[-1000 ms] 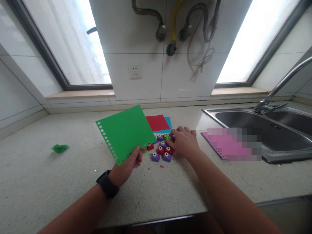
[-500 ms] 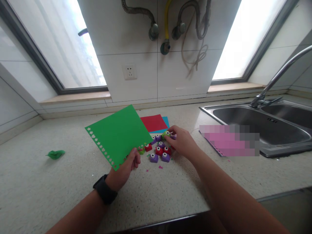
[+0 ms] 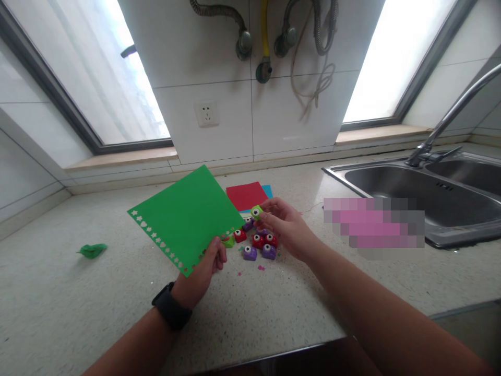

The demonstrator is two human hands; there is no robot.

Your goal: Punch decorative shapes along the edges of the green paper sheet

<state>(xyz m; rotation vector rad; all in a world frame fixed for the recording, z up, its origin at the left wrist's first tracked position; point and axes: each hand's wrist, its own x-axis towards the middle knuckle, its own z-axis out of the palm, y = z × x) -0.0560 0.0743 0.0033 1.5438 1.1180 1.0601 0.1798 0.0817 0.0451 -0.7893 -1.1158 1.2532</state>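
A sheet of green paper [image 3: 188,216] with shapes punched along two of its edges is pinched by its lower corner in my left hand [image 3: 207,266], tilted above the counter. My right hand [image 3: 289,227] grips a light green craft punch [image 3: 256,212] between thumb and fingers, just right of the sheet's corner. Below it several small purple and red craft punches, such as a red punch [image 3: 239,235] and a purple punch [image 3: 249,253], sit clustered on the counter. Another light green punch [image 3: 228,241] is partly hidden by my left hand and the paper.
Red paper [image 3: 245,196] lies over blue paper behind the punches. Pink scraps [image 3: 261,268] dot the counter [image 3: 117,313]. To the left rests a crumpled green piece [image 3: 92,250]. A blurred-out pink item [image 3: 376,222] lies beside the steel sink [image 3: 391,184] at right.
My right hand has lifted the light green punch out of the cluster and brought it left, toward the paper. The green sheet stays in my left hand, shifted slightly left in view.
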